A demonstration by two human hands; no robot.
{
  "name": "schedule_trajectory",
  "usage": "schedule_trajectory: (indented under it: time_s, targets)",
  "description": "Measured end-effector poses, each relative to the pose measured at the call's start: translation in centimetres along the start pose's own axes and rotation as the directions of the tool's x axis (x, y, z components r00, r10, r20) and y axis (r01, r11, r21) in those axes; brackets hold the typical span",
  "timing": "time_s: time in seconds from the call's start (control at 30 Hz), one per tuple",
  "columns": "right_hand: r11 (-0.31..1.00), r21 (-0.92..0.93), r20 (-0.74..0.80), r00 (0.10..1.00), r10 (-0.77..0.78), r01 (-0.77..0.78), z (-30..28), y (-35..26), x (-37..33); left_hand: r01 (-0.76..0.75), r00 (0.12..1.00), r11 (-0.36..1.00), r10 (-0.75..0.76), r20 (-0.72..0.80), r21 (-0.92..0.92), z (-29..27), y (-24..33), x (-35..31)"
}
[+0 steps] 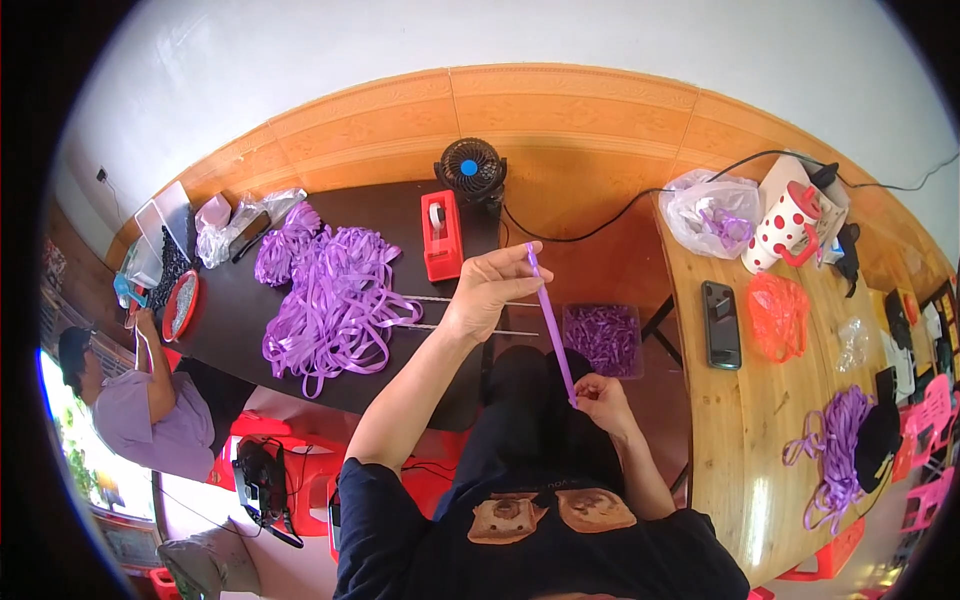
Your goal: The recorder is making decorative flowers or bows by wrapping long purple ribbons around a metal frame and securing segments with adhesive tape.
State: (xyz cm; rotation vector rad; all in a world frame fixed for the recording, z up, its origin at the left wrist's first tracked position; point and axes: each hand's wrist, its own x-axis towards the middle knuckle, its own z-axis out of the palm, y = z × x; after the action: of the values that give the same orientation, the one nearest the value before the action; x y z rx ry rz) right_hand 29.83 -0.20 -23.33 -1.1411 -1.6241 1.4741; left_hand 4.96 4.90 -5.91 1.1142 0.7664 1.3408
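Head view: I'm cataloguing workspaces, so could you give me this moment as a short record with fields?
left hand: raised, pinching the upper end of a purple strip
right hand: lower, holding the strip's lower end
strip: straight, slanting between the hands
dark table: purple ribbon pile, red tape dispenser, black fan
wooden table: black phone, red plastic bag, purple ribbon bundle
between tables: bin of small purple pieces
others: one person, far left

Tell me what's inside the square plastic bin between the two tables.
The plastic bin holds a heap of short purple pieces, seemingly folded ribbon. The heap covers the bin's bottom, so anything beneath cannot be seen.
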Motion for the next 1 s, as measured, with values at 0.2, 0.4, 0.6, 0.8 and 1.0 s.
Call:
schedule_trajectory:
  time_s: [0.2, 0.4, 0.6, 0.8, 1.0]
  targets:
    - [0.941, -0.337, -0.281, 0.949, -0.144, 0.043, 0.5, -0.9, -0.1, -0.055, 0.997, 0.998, 0.055, -0.06, -0.007, -0.3, -1.2, 0.1]
    - [0.975, -0.223, -0.172, 0.984, -0.048, 0.008, -0.5, -2.8, -0.3, -0.043, 0.995, 0.995, 0.034, -0.095, -0.09, 0.2, -0.9, 0.2]
    - [0.968, -0.25, -0.135, 0.991, -0.024, -0.011, -1.0, -2.3, -0.5, -0.108, 0.993, 0.987, 0.101, -0.061, -0.118, -0.3, -1.6, 0.2]
    - [0.987, 0.155, -0.127, 0.99, 0.054, -0.034, -1.1, 1.6, 0.7, 0.025, 0.999, 0.993, -0.03, -0.042, -0.115, 2.1, -1.5, -1.8]
    - [0.877, 0.195, -0.354, 0.866, -0.354, 0.439, 0.2, -9.1, 1.7, 0.15, 0.983, 0.988, -0.146, 0.113, -0.034, 3.7, -1.3, -5.8]
